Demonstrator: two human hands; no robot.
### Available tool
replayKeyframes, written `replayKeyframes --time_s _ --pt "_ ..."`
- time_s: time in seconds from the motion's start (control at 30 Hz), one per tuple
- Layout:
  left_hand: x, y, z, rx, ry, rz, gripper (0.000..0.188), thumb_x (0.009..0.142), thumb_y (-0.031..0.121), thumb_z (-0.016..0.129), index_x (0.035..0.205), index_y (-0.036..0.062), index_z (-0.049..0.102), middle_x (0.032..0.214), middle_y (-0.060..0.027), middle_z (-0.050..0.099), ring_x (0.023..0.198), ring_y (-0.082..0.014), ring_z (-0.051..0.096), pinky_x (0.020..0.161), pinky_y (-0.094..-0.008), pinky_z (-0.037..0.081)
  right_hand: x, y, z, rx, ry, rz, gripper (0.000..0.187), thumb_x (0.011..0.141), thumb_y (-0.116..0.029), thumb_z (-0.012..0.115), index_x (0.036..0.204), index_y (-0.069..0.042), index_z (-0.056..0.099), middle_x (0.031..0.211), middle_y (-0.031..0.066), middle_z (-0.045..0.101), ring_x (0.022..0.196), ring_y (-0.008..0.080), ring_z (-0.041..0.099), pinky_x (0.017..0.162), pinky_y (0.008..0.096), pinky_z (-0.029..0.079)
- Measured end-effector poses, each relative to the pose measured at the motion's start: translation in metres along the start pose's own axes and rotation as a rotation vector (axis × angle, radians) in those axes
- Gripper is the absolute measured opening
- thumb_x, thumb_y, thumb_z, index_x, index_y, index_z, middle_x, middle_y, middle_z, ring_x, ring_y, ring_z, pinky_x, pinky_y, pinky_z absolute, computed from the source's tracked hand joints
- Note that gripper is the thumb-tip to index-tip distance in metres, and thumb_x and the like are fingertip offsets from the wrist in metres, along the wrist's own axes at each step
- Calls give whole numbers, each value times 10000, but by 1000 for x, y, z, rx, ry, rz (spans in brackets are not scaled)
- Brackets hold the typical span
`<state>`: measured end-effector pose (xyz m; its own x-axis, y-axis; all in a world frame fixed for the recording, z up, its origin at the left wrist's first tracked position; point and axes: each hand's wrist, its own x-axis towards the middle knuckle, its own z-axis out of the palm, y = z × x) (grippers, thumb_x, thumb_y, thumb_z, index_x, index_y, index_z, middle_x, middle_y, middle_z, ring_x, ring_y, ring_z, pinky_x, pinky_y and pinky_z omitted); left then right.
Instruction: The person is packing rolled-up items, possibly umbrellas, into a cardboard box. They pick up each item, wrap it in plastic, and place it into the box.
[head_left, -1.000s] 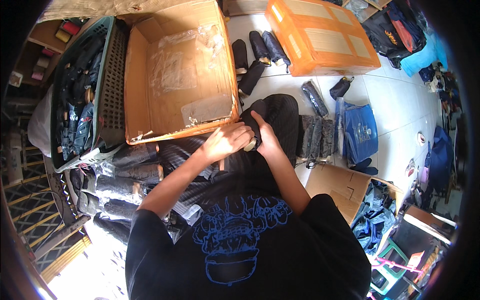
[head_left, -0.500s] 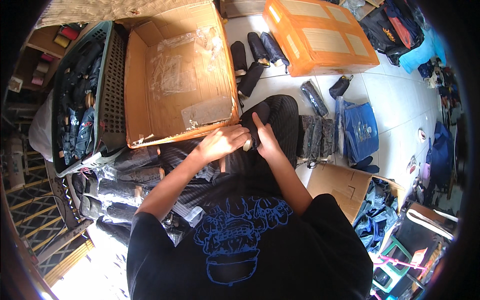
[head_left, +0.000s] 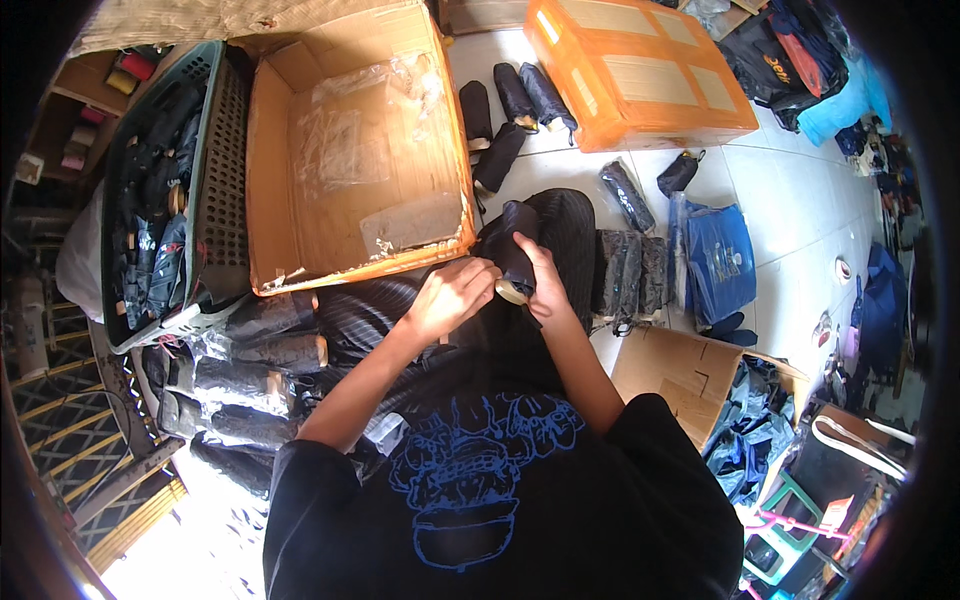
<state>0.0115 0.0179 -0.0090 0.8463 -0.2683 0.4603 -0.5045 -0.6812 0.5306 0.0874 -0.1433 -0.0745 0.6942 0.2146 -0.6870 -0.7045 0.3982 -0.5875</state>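
A compact folding umbrella point(head_left: 514, 240) in a black sleeve lies over my lap, its pale round handle end tilted toward me. Wrapped around its right side, my right hand point(head_left: 545, 288) grips it near that end. The bent fingers of my left hand point(head_left: 455, 297) are closed at the sleeve's lower left edge, beside the handle; their tips are partly hidden. Just beyond my hands are several similar black-sleeved umbrellas point(head_left: 502, 157) on the white tiles.
An open cardboard box point(head_left: 385, 232) stands ahead to the left, beside a green basket point(head_left: 222, 190) of umbrellas. Plastic-wrapped umbrellas point(head_left: 245, 385) lie at my left. An orange-taped box point(head_left: 650, 80) stands ahead, blue packets point(head_left: 722, 262) at right, and an open carton point(head_left: 672, 378) nearer.
The umbrella has turned in my right hand, so more of its sleeve and handle end shows. My right fingers now wrap its side, and my left hand has shifted slightly.
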Motion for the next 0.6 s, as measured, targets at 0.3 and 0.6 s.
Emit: replayKeyframes --time_s 0.3,0.6 --pt "-12 25 4 -371 189 -281 388 697 -6 753 1056 49 614 1187 -167 550 1081 -340 577 903 -402 508 -29 -14 20 90 -242 -168 515 847 -123 706 1261 -67 404 992 70 606 881 182 631 750 318 525" --pt "-14 21 -5 -104 148 -139 573 642 77 808 1189 129 644 1339 -144 505 1161 -315 539 973 -417 469 -50 -30 47 20 -328 -229 507 877 -52 654 1304 -86 382 1067 114 630 917 194 650 765 326 548"
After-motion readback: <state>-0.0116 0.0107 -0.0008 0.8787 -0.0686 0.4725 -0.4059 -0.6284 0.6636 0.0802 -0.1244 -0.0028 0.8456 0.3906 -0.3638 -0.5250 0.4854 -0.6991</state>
